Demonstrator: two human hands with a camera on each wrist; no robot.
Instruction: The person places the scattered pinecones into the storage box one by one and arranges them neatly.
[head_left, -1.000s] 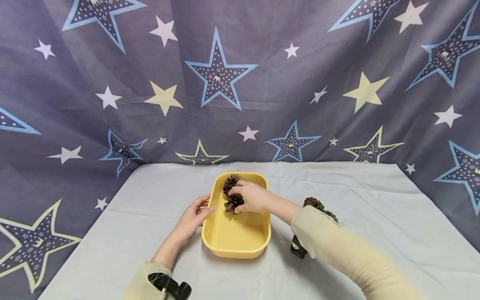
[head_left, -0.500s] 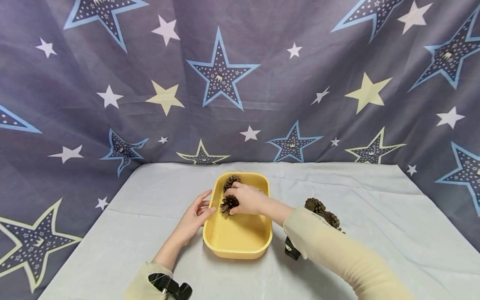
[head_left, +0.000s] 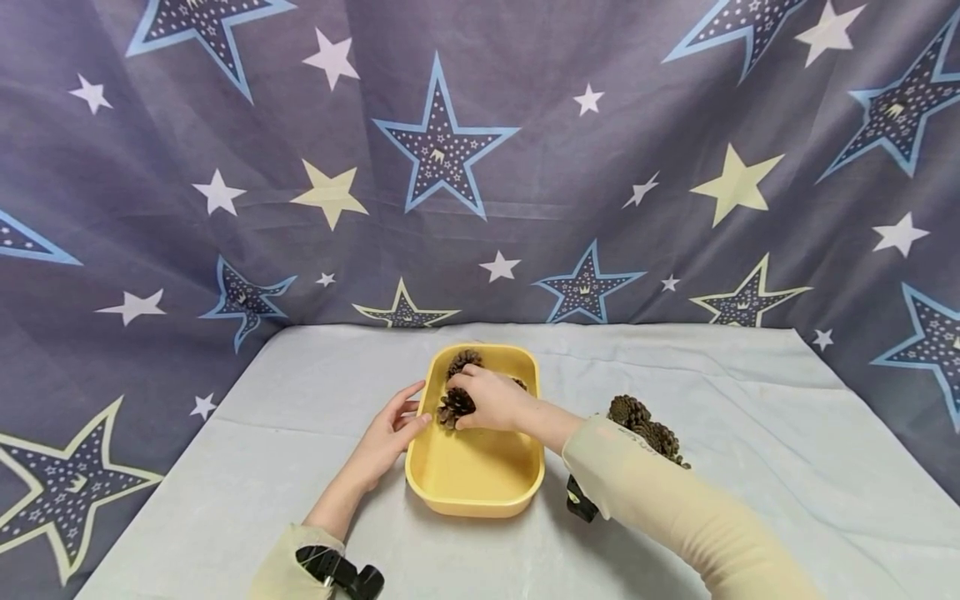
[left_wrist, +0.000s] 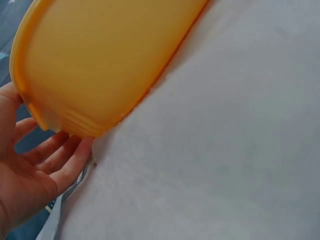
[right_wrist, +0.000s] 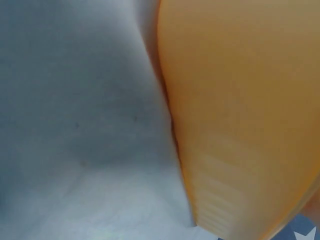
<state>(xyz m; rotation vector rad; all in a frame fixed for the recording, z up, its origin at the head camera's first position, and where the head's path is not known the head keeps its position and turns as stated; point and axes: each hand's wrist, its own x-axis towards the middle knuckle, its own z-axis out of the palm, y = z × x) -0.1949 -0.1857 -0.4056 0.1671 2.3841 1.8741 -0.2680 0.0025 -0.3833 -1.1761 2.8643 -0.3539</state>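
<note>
A yellow plastic tub point(head_left: 474, 506) stands on the cloth. My left hand point(head_left: 386, 435) holds its left side, thumb at the rim and fingers along the outer wall. In the left wrist view those fingers point(left_wrist: 70, 162) touch the tub's outer wall point(left_wrist: 110, 55). Inside the tub, my right hand point(head_left: 495, 400) grips a brown pine cone point(head_left: 454, 408), partly covered by the fingers. Another pine cone point(head_left: 463, 362) lies just behind it. A bit of a further one point(head_left: 520, 383) shows beyond the hand. The right wrist view has only the tub's outside point(right_wrist: 240, 110) and cloth.
More pine cones point(head_left: 656, 437) lie on the pale cloth point(head_left: 750, 467) to the right, partly hidden behind my right sleeve point(head_left: 660, 508). A star-patterned curtain point(head_left: 480, 167) hangs behind the table.
My right hand has shifted slightly left inside the tub with the pine cone. A bit of a pine cone beyond that hand has come into view. My left hand stays at the rim.
</note>
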